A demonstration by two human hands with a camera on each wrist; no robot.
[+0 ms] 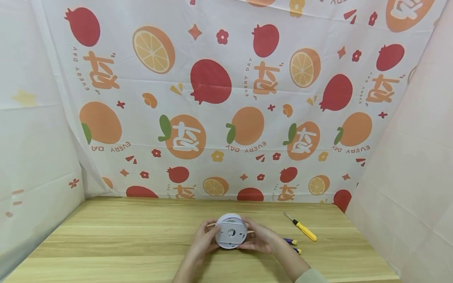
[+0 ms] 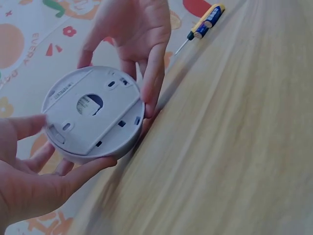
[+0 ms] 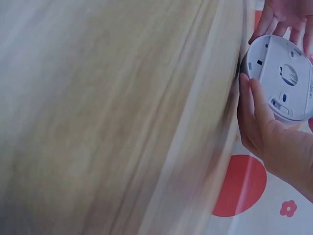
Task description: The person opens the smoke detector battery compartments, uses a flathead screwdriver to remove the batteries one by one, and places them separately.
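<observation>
A round white device (image 1: 225, 238), shaped like a smoke detector, is held between both hands just over the table. Its flat back, with a central round hole and several small slots, faces up toward the head camera. My left hand (image 1: 204, 240) grips the left rim, thumb reaching onto the back. On the opposite rim, my right hand (image 1: 261, 237) holds it with fingers around the edge. The left wrist view shows the device (image 2: 73, 117) tilted between the left hand (image 2: 39, 188) and the right hand (image 2: 134, 29). Its front is hidden.
A screwdriver (image 1: 306, 231) with a yellow handle lies on the wooden table (image 1: 124, 236), right of the hands. Two blue-and-yellow batteries (image 1: 291, 241) lie nearer, partly behind the right forearm. A fruit-printed cloth (image 1: 219, 129) hangs along the back edge.
</observation>
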